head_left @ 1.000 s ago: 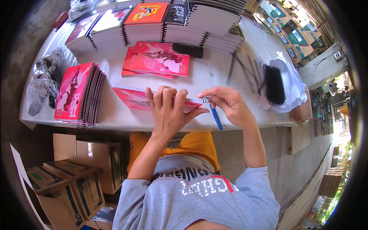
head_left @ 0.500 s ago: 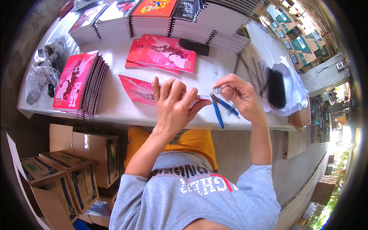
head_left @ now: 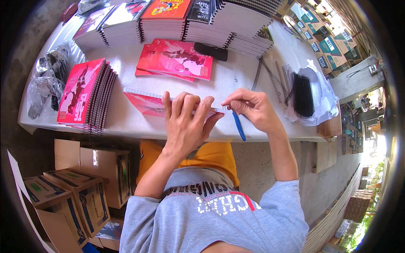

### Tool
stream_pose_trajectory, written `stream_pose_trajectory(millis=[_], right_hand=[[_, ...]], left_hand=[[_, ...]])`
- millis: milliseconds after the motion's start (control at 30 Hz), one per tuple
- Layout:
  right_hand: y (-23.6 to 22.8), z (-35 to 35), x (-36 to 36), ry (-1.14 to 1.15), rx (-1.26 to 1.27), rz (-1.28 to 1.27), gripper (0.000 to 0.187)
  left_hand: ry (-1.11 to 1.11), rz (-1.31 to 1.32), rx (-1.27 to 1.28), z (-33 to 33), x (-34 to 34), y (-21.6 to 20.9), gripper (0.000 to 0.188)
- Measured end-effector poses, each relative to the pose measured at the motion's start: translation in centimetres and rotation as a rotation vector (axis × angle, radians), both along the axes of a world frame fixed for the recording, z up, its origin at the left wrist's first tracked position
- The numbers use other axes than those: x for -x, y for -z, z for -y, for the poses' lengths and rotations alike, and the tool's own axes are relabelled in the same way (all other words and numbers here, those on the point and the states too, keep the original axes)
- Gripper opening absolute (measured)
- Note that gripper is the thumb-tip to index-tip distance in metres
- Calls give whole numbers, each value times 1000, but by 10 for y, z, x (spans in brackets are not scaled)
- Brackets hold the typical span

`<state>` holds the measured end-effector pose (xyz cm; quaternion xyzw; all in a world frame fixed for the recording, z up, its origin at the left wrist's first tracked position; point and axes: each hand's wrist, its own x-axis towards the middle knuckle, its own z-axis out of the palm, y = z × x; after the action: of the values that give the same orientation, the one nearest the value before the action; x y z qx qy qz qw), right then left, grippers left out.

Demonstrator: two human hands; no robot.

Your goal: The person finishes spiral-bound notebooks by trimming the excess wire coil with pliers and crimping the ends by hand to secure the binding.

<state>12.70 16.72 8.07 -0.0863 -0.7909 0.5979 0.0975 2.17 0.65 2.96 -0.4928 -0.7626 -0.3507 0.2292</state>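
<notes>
A pink-covered notebook (head_left: 145, 106) is held on edge above the table's front, its punched edge facing up. My left hand (head_left: 183, 120) is closed round its right part, hiding much of the cover. At the notebook's right end, my right hand (head_left: 255, 110) pinches a small dark spiral wire (head_left: 225, 107). The coil is against or very near the notebook's corner; whether it passes through holes there I cannot tell. Wire cutters (head_left: 238, 126) with blue handles lie under my right hand, which covers their jaws and one handle.
Finished-looking pink spiral notebooks stand in a stack (head_left: 82, 92) at left; more pink ones (head_left: 181, 61) lie ahead, under a black pouch (head_left: 210, 51). Tall notebook stacks (head_left: 162, 29) line the back. Loose spiral wires (head_left: 274, 78) and a black coil bundle (head_left: 302, 95) lie right. Cartons (head_left: 80, 198) stand lower left.
My right hand has moved left with the spiral wire, up to the notebook's end, and now hides most of the cutters. My left hand and the notebook have shifted slightly left.
</notes>
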Motion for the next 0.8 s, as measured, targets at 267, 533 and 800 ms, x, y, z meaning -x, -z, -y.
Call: stream_pose_trajectory(millis=[267,533,800], right_hand=[[-3,-7,-2,-147,-114,-65,14],[-10,-4,-5,-92,-224,-45,18],[-22,23,-17,9,-436,88,24]], left_hand=[[38,3,-31,1,0,0,26],[17,48,-99,-8,-2,-1,16],[-122,-12,-50,-1,10,-4,48]])
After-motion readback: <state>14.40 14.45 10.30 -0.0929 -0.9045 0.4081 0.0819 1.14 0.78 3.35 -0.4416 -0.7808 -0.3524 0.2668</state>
